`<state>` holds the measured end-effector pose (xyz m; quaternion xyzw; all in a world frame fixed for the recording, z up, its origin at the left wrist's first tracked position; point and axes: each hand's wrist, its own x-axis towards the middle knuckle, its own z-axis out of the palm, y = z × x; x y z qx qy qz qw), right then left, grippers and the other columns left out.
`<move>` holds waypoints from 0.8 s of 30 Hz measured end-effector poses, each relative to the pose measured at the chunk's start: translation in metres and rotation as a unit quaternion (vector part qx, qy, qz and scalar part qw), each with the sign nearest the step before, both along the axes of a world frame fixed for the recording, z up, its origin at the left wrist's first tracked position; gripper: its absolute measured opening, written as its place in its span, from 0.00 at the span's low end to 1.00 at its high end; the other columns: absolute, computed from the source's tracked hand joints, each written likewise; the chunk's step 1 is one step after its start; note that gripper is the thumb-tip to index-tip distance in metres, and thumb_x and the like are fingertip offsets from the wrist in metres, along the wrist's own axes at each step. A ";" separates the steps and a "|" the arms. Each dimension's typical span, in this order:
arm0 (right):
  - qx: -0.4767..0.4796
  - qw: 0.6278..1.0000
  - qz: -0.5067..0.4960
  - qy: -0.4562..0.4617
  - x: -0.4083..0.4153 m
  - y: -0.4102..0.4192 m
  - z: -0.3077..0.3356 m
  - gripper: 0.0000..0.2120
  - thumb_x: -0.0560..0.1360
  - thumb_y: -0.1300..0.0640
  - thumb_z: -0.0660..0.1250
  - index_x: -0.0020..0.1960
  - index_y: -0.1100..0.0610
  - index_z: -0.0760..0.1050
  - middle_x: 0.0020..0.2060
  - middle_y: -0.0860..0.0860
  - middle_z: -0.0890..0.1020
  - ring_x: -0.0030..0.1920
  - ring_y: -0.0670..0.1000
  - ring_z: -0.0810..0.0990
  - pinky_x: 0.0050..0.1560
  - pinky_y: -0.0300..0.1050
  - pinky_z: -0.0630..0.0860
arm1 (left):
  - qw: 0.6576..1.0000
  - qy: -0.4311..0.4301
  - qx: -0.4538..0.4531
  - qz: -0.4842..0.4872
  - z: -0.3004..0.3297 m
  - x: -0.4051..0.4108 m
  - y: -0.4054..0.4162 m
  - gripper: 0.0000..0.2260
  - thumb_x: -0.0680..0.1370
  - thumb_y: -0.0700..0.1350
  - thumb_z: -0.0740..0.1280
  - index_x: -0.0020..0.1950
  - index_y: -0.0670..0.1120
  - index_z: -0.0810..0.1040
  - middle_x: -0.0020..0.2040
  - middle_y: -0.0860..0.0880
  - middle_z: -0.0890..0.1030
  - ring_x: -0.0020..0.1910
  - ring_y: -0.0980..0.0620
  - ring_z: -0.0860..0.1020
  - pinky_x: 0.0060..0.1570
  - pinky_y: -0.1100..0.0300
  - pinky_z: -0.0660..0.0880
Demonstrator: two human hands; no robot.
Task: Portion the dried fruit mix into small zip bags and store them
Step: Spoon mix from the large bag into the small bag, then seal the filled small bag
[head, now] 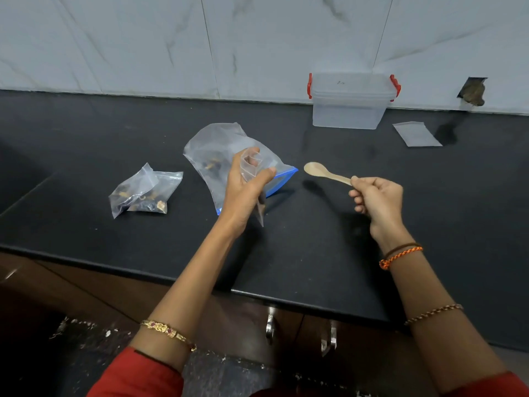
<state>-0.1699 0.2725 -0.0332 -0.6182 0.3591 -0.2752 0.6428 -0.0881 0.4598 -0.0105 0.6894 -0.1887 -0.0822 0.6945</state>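
Zip bag [253,170] pinched open in left hand [243,193] — right hand [376,200] raised, gripping spoon [326,173].

Lower edge of small zip bag [252,170] hidden behind left hand [243,190]. Contents of large bag [217,150] only dark blur through plastic. Spoon [323,172] handle end buried in right hand [378,200]. Scribble on container [349,101] lid too small to read.
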 end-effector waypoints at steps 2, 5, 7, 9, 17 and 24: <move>0.005 1.000 -0.015 0.010 0.004 -0.001 -0.007 0.09 0.75 0.59 0.66 0.36 0.57 0.75 0.29 0.51 0.76 0.21 0.40 0.71 0.21 0.31 0.68 | 1.000 -0.001 0.010 0.002 -0.001 -0.001 -0.006 0.21 0.67 0.52 0.64 0.59 0.54 0.68 0.52 0.62 0.69 0.42 0.56 0.73 0.45 0.63 0.73; -0.007 1.000 -0.024 0.019 0.008 -0.002 -0.013 0.07 0.75 0.57 0.67 0.38 0.57 0.76 0.30 0.50 0.78 0.27 0.43 0.73 0.23 0.30 0.71 | 1.000 -0.007 0.019 0.008 -0.002 -0.003 -0.015 0.23 0.67 0.54 0.64 0.61 0.53 0.67 0.53 0.62 0.68 0.52 0.58 0.72 0.49 0.65 0.70; -0.026 0.999 -0.024 0.022 0.009 -0.002 -0.016 0.07 0.75 0.56 0.67 0.39 0.57 0.77 0.30 0.50 0.78 0.28 0.44 0.75 0.26 0.31 0.73 | 0.999 -0.013 0.022 0.022 -0.004 -0.004 -0.021 0.23 0.66 0.55 0.65 0.60 0.54 0.66 0.56 0.59 0.68 0.55 0.52 0.72 0.51 0.64 0.71; -0.062 0.997 -0.026 0.031 0.009 -0.001 -0.019 0.07 0.75 0.56 0.67 0.42 0.59 0.78 0.30 0.49 0.79 0.29 0.44 0.76 0.33 0.35 0.78 | 0.999 -0.015 0.019 0.034 -0.006 -0.004 -0.026 0.23 0.66 0.55 0.66 0.59 0.55 0.66 0.59 0.55 0.68 0.58 0.46 0.72 0.56 0.58 0.72; -0.317 0.939 -0.028 0.132 0.002 0.001 -0.020 0.13 0.74 0.53 0.67 0.56 0.56 0.78 0.57 0.51 0.74 0.51 0.51 0.77 0.54 0.40 0.70 | 0.999 -0.025 0.015 0.023 -0.017 -0.009 -0.040 0.27 0.66 0.54 0.73 0.61 0.56 0.66 0.63 0.51 0.68 0.60 0.52 0.71 0.54 0.68 0.72; -0.289 0.947 0.121 -0.078 -0.004 0.026 -0.012 0.04 0.71 0.59 0.70 0.46 0.54 0.81 0.38 0.45 0.80 0.32 0.40 0.77 0.36 0.29 0.72 | 0.999 0.038 0.008 -0.021 -0.029 -0.015 -0.053 0.35 0.59 0.67 0.70 0.61 0.59 0.64 0.67 0.47 0.69 0.66 0.49 0.70 0.66 0.46 0.69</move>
